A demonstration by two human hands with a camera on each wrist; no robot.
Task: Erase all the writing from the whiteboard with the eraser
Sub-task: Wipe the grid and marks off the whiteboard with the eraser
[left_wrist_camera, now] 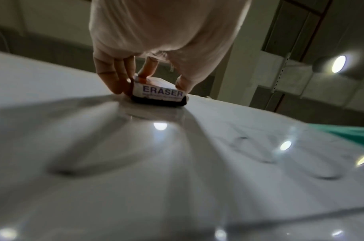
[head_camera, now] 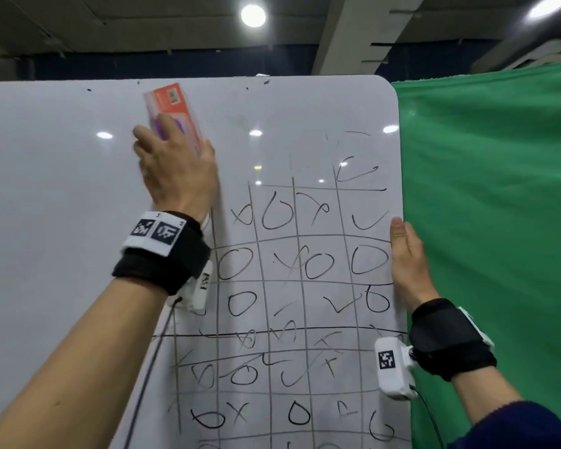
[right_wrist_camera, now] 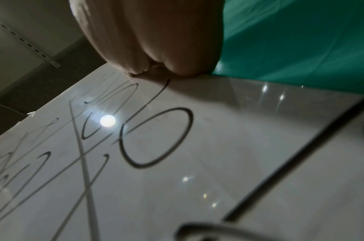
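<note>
The whiteboard (head_camera: pixel 62 189) stands upright before me, bare on its left half. A black grid with circles, crosses and ticks (head_camera: pixel 289 270) covers the right part. My left hand (head_camera: pixel 175 170) grips the orange and purple eraser (head_camera: pixel 174 111) and presses it flat on the board near the top; it is blurred. In the left wrist view the fingers (left_wrist_camera: pixel 115 76) and thumb pinch the eraser (left_wrist_camera: pixel 160 93), its dark felt on the whiteboard (left_wrist_camera: pixel 176 163). My right hand (head_camera: pixel 407 257) grips the board's right edge. The right wrist view shows the right hand (right_wrist_camera: pixel 156 48) on the whiteboard (right_wrist_camera: pixel 228 146) beside circles.
A green cloth (head_camera: pixel 493 205) hangs behind and to the right of the board. Ceiling lamps (head_camera: pixel 253 15) shine above and reflect as bright spots on the board. Thin cables run from both wrist cameras.
</note>
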